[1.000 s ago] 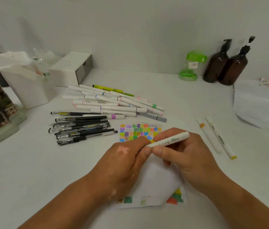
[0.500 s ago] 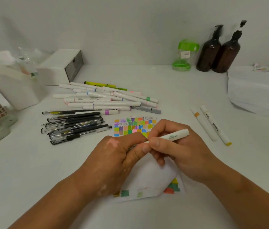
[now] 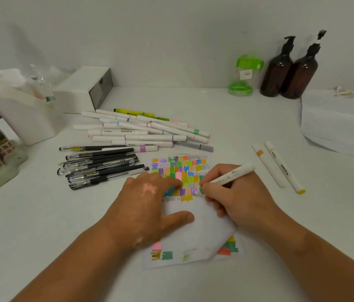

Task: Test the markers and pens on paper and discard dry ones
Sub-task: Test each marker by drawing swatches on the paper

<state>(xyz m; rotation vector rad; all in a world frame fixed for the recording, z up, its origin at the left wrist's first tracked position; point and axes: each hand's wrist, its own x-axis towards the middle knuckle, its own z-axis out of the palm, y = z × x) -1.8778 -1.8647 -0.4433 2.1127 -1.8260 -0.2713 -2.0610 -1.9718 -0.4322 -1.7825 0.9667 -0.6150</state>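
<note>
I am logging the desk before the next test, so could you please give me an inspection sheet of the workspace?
Surface: white table, no spills seen.
Job's things: swatch-covered paper, lower corner curled; marker pile and black pens behind-left; two markers apart on the right.
Clutter: white bin, white box, green container, two brown pump bottles, white stack.
Grippers: left hand pressed flat on the paper; right hand grips a white marker, tip at the paper.
Cables: nothing seen.
Surroundings: plain white wall.
</note>
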